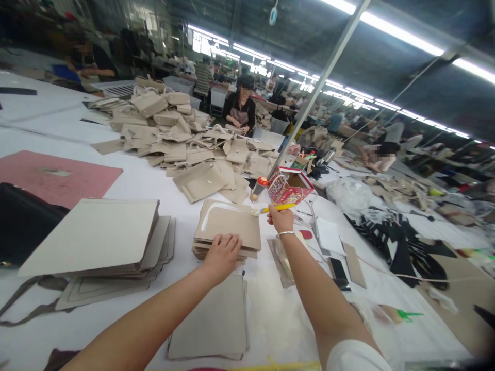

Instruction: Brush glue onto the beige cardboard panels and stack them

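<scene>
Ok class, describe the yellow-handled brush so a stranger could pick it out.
On the white worktable, find the beige panel stack under the left hand. The right hand raises a yellow-handled brush, the only yellow tool, tip above the stack.

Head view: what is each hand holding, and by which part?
The right hand grips a yellow-handled brush by its handle; the left hand holds nothing, resting on a stack of beige panels.

Left hand point(222, 259) on beige panels point(228, 229), right point(280, 219) gripping brush point(275, 208).
</scene>
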Motion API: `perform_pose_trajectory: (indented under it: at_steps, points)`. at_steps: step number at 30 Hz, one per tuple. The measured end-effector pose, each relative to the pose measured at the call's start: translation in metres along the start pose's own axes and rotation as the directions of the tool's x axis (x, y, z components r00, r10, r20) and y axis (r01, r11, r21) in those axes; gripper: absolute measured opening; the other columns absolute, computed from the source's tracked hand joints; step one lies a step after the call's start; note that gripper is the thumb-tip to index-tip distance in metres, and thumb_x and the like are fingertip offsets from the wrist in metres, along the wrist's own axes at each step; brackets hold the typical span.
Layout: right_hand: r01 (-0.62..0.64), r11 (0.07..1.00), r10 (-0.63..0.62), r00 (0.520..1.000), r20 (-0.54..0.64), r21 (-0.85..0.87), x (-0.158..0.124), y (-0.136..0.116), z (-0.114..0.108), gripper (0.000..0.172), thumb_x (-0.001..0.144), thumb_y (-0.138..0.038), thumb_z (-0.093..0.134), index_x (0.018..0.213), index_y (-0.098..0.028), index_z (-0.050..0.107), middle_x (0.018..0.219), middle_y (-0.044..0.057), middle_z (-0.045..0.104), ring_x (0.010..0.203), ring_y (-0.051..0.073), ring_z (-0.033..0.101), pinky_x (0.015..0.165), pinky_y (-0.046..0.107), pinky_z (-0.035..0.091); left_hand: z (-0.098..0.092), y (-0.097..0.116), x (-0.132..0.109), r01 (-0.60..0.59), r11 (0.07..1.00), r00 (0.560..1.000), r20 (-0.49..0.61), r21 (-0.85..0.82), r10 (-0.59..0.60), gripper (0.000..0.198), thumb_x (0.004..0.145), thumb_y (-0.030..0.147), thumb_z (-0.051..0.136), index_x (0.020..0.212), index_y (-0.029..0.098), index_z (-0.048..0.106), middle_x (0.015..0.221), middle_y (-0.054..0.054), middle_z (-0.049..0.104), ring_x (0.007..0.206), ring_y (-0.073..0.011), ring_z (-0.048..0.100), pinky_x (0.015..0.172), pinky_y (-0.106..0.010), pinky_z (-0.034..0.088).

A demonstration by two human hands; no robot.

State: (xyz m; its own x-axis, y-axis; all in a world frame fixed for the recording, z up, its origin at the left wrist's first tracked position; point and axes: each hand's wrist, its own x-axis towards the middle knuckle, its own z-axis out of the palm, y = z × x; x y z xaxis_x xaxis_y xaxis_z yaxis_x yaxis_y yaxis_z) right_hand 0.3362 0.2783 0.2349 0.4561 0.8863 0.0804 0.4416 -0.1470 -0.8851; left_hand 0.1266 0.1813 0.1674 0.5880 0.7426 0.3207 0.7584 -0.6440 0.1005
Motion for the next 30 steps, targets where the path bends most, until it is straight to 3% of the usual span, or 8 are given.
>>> perform_pose_trajectory:
  at_steps: [6,11,14,18,21,24,27,30]
  points:
    - [0.021,1.000,-0.022,0.997,0.077,0.007,-0.063,0.018,-0.028,0.027,0.071,-0.040,0.056,0.065,-0.014,0.060,0.046,-0.001,0.057,0.035,0.009,0.052,0.035,0.017,0.042,-0.013,-0.002,0.012,0.022,0.999,0.999,0.025,0.041,-0.023,0.030,0.081,0.030,0.051,0.110,0.022,0.052,0.124,-0.008,0.050,0.106,-0.0240,0.045,0.085,-0.040,0.033]
    - [-0.025,0.998,0.019,0.995,0.097,0.057,-0.119,0.023,-0.057,0.028,0.071,-0.043,0.057,0.069,-0.015,0.060,0.046,-0.003,0.056,0.035,0.008,0.051,0.037,0.017,0.042,-0.022,-0.002,0.027,0.056,0.997,0.993,0.096,0.060,-0.062,0.019,0.081,0.027,0.051,0.098,0.018,0.054,0.105,-0.009,0.056,0.096,-0.0239,0.047,0.077,-0.037,0.036]
    - [-0.035,0.993,0.033,0.999,0.016,0.109,-0.133,0.023,-0.074,0.029,0.070,-0.043,0.058,0.072,-0.014,0.060,0.047,-0.003,0.056,0.036,0.008,0.051,0.038,0.017,0.042,-0.029,-0.004,0.036,0.043,0.998,0.985,0.165,0.054,-0.051,0.022,0.079,0.028,0.055,0.097,0.016,0.056,0.098,-0.010,0.057,0.093,-0.0239,0.049,0.075,-0.035,0.039]
    - [-0.019,0.965,0.045,0.994,-0.097,0.262,-0.131,0.031,-0.089,0.030,0.070,-0.043,0.060,0.076,-0.014,0.061,0.053,-0.002,0.058,0.038,0.008,0.052,0.039,0.018,0.043,-0.038,-0.008,0.042,-0.016,0.999,0.965,0.264,0.048,0.003,0.020,0.077,0.031,0.057,0.090,0.015,0.060,0.093,-0.009,0.057,0.090,-0.0228,0.052,0.074,-0.032,0.041]
    - [-0.039,0.921,0.068,0.996,-0.061,0.386,-0.113,0.031,-0.076,0.030,0.067,-0.042,0.062,0.078,-0.015,0.060,0.054,-0.003,0.058,0.038,0.008,0.052,0.038,0.018,0.045,-0.043,-0.003,0.042,-0.044,0.997,0.948,0.319,0.058,0.024,0.020,0.078,0.031,0.055,0.086,0.015,0.063,0.091,-0.010,0.058,0.087,-0.0227,0.054,0.071,-0.031,0.043]
    - [-0.099,0.879,0.099,0.995,0.024,0.467,-0.085,0.017,-0.040,0.027,0.067,-0.040,0.063,0.077,-0.015,0.059,0.053,-0.003,0.058,0.039,0.009,0.053,0.039,0.020,0.047,-0.044,0.006,0.039,-0.050,0.996,0.940,0.340,0.079,0.020,0.020,0.080,0.027,0.051,0.084,0.014,0.065,0.089,-0.010,0.059,0.085,-0.0221,0.055,0.070,-0.030,0.044]
    - [-0.183,0.889,0.150,0.982,0.112,0.419,-0.058,0.002,-0.002,0.020,0.068,-0.035,0.061,0.071,-0.015,0.058,0.052,-0.001,0.059,0.040,0.011,0.055,0.038,0.022,0.048,-0.042,0.013,0.035,-0.055,0.994,0.939,0.343,0.089,0.021,0.021,0.082,0.021,0.046,0.085,0.015,0.066,0.087,-0.011,0.059,0.085,-0.0213,0.055,0.068,-0.029,0.044]
    - [-0.211,0.908,0.184,0.977,0.107,0.363,-0.040,-0.002,0.011,0.017,0.067,-0.028,0.062,0.060,-0.014,0.056,0.049,0.002,0.059,0.040,0.013,0.055,0.036,0.024,0.047,-0.039,0.016,0.034,-0.053,0.994,0.939,0.345,0.098,0.016,0.022,0.082,0.018,0.044,0.084,0.014,0.065,0.086,-0.011,0.059,0.084,-0.0213,0.055,0.068,-0.029,0.043]
